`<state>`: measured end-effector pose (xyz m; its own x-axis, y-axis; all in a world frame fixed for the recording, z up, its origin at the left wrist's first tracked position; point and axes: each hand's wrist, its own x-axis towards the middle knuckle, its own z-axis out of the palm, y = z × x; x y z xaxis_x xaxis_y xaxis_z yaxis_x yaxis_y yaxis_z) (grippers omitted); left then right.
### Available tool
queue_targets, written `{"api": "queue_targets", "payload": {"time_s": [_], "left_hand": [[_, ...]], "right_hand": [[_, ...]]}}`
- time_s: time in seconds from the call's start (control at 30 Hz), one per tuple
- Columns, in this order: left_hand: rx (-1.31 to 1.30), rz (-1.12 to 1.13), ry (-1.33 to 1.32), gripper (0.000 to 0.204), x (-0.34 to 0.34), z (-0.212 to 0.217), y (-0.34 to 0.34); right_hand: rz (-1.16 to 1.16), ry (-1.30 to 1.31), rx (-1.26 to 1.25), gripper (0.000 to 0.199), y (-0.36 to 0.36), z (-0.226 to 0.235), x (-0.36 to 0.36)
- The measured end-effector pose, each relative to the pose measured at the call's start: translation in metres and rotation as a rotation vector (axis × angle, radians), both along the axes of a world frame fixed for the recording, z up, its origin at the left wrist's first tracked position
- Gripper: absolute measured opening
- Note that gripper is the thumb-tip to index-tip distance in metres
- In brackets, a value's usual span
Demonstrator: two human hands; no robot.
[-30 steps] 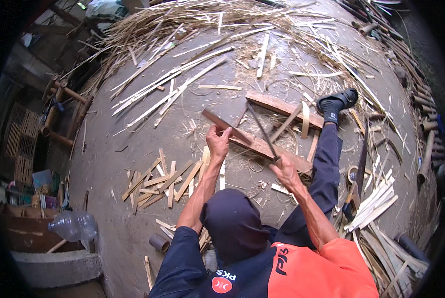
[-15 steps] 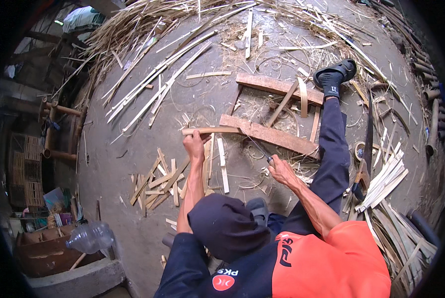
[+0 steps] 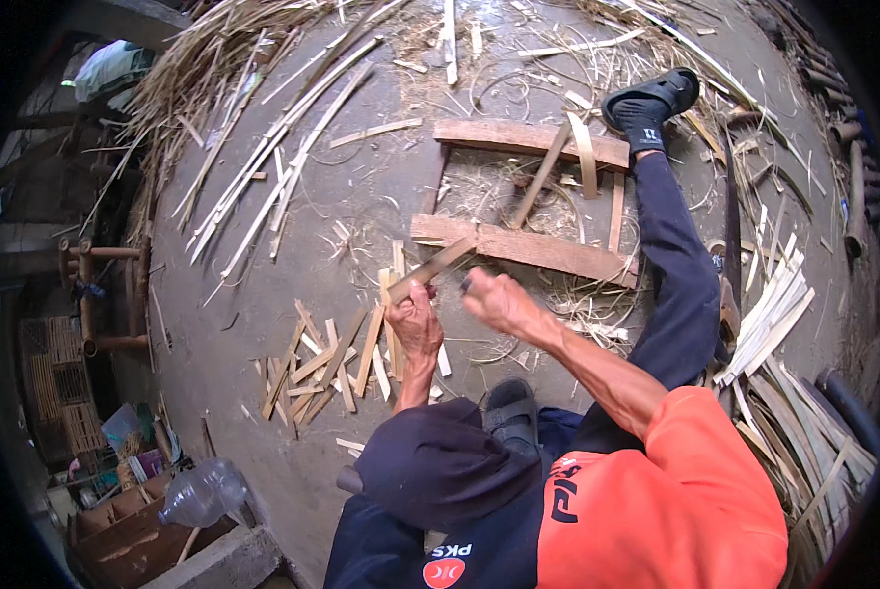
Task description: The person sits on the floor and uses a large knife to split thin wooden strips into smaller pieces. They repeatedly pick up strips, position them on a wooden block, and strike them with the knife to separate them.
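My left hand (image 3: 415, 322) is closed around the lower end of a flat bamboo strip (image 3: 432, 269), which slants up to the right. Its upper end meets the near beam of a low wooden frame (image 3: 558, 257). Just right of the strip, my right hand (image 3: 504, 304) is closed around a knife (image 3: 466, 285); only a dark bit of its handle shows, and the blade cannot be made out. Short cut bamboo strips (image 3: 337, 363) lie in a loose pile left of my left hand.
My outstretched leg (image 3: 670, 236) runs along the frame's right side, beside a saw (image 3: 729, 226). Pale bamboo splints (image 3: 773, 314) are bundled at right. Long strips (image 3: 288, 147) and shavings litter the floor. A clear plastic bottle (image 3: 204, 491) is at lower left.
The bamboo strip has swung from nearly level to a slant. My left hand has moved right and nearer to me; my right hand has shifted up and left, away from the frame's middle.
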<state>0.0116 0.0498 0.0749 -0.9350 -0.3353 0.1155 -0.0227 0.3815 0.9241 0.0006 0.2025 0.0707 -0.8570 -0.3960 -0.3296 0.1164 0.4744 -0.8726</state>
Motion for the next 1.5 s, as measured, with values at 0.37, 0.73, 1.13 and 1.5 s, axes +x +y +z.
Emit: {"api": "queue_targets", "payload": {"time_s": [0.37,0.73,1.13,1.5], "left_hand": [[0.036,-0.032,-0.125,0.029,-0.004,0.005,-0.008],[0.256,0.007,-0.278,0.025,-0.004,0.005,-0.006],[0.18,0.087,-0.313,0.033,0.001,0.013,0.009],[0.262,0.084,-0.318,0.035,0.008,0.007,0.003]], "right_hand": [[-0.067,-0.024,0.247,0.016,0.031,-0.05,0.002],[-0.209,0.077,0.253,0.02,0.036,-0.082,0.024],[-0.111,0.235,0.254,0.028,0.005,-0.06,0.036],[-0.116,0.25,0.387,0.024,0.023,-0.08,0.034]]}}
